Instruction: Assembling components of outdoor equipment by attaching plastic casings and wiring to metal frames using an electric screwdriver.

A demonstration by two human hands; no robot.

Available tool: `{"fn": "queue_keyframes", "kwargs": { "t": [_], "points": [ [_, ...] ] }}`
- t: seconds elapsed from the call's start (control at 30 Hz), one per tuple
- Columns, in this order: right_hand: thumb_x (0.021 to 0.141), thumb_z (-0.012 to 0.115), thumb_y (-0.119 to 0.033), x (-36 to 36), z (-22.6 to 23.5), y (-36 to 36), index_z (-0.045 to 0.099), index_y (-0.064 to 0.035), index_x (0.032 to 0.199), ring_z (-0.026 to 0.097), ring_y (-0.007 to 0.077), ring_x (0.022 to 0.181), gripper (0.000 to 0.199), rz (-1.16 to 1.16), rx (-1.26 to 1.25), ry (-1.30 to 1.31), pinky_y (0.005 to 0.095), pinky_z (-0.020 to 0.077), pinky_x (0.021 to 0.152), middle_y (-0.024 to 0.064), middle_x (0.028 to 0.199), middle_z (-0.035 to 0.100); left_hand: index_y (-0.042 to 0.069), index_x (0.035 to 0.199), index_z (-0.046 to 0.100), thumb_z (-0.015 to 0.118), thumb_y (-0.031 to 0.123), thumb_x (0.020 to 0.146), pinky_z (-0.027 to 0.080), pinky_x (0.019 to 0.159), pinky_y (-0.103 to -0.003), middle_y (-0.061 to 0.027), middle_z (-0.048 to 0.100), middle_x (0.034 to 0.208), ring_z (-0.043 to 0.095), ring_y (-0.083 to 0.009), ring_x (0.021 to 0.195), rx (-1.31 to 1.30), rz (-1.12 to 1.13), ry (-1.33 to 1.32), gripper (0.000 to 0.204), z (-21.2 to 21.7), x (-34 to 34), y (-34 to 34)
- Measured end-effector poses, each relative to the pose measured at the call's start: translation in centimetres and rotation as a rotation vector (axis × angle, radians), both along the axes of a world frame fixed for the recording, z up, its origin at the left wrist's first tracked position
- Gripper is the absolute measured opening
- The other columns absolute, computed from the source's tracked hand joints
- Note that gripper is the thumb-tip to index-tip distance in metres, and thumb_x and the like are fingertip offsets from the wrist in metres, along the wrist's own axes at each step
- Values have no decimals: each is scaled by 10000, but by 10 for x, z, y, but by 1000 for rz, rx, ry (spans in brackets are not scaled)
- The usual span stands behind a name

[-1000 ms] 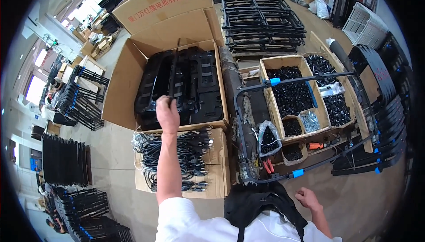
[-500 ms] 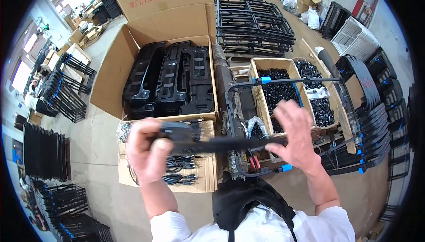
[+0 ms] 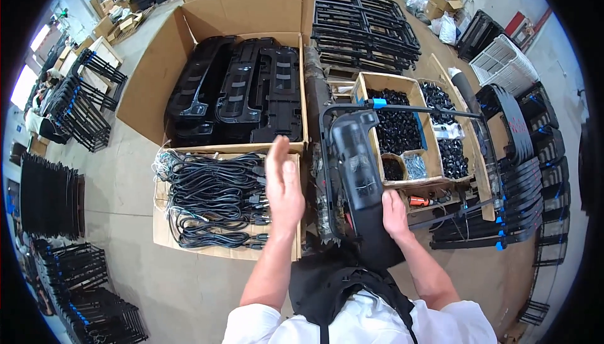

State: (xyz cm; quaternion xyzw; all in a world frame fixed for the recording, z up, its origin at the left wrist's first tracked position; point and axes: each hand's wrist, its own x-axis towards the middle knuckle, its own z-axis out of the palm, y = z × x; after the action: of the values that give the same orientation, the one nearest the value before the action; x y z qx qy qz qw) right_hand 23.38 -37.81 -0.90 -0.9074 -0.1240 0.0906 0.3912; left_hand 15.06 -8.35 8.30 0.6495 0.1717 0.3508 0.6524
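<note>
A long black plastic housing (image 3: 358, 161) stands lengthwise before me, its far end over the black tube frame (image 3: 324, 136) with blue clips. My right hand (image 3: 395, 213) grips its right edge near the lower end. Held up in the air, my left hand (image 3: 286, 193) is off the housing, fingers stretched out and nothing in it. It is nearest to the coiled black power cords (image 3: 211, 183), which lie on a cardboard sheet (image 3: 165, 234). The housing's near end merges with my dark apron (image 3: 352, 281), so its exact limit is hard to make out.
A large carton (image 3: 148, 86) holds several similar black housings (image 3: 242, 86). To the right, a divided cardboard box (image 3: 415, 79) contains small black parts and screws. Below it lies an orange-and-black tool (image 3: 420, 201). Black frames (image 3: 365, 26) are stacked ahead, with more at both sides.
The housing has turned from crosswise to lengthwise and come nearer my body. My left hand has let go of it, while my right hand has taken hold of its edge.
</note>
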Motion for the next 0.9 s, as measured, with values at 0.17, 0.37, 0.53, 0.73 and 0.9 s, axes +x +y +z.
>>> {"fn": "queue_keyframes", "kwargs": {
  "t": [0.17, 0.37, 0.53, 0.73, 0.9],
  "points": [
    [1121, 443, -349, 46, -43, 42, 623, 38, 1118, 630, 484, 1108, 426, -127, 128, 60, 519, 483, 960, 313, 1117, 676, -19, 1616, 362, 376, 289, 1157, 272, 1279, -412, -218, 409, 1651, 386, -314, 1538, -64, -93, 316, 553, -74, -25, -75],
    [1122, 443, -364, 60, -86, 86, 615, -19, 1141, 666, 484, 1083, 385, -146, 124, 22, 535, 514, 936, 288, 1104, 706, -67, 1617, 310, 445, 378, 1127, 265, 1277, -478, -313, 361, 1642, 350, -437, 1539, 150, -101, 537, 676, -166, -51, -136],
    [1119, 455, -365, 54, -100, 80, 607, -19, 1142, 667, 495, 1057, 378, -114, 106, 7, 554, 514, 930, 285, 1076, 711, -82, 1631, 246, 522, 192, 1088, 259, 1279, -492, -323, 353, 1640, 334, -453, 1544, 288, -110, 506, 668, -179, -55, -150],
    [1115, 450, -370, 63, -97, 82, 609, -20, 1165, 667, 513, 1072, 388, -92, 163, 86, 573, 512, 942, 304, 1087, 713, -79, 1633, 246, 455, 160, 1109, 286, 1269, -477, -320, 351, 1647, 356, -453, 1531, 318, -34, 566, 613, -179, -48, -160],
    [1093, 486, -399, 78, -99, 69, 618, -47, 1164, 657, 533, 1079, 382, 30, 162, 167, 592, 515, 932, 314, 1108, 710, -55, 1640, 263, 436, 152, 1118, 312, 1259, -451, -290, 377, 1649, 392, -420, 1522, 306, -35, 562, 587, -176, -45, -162]
  ]
}}
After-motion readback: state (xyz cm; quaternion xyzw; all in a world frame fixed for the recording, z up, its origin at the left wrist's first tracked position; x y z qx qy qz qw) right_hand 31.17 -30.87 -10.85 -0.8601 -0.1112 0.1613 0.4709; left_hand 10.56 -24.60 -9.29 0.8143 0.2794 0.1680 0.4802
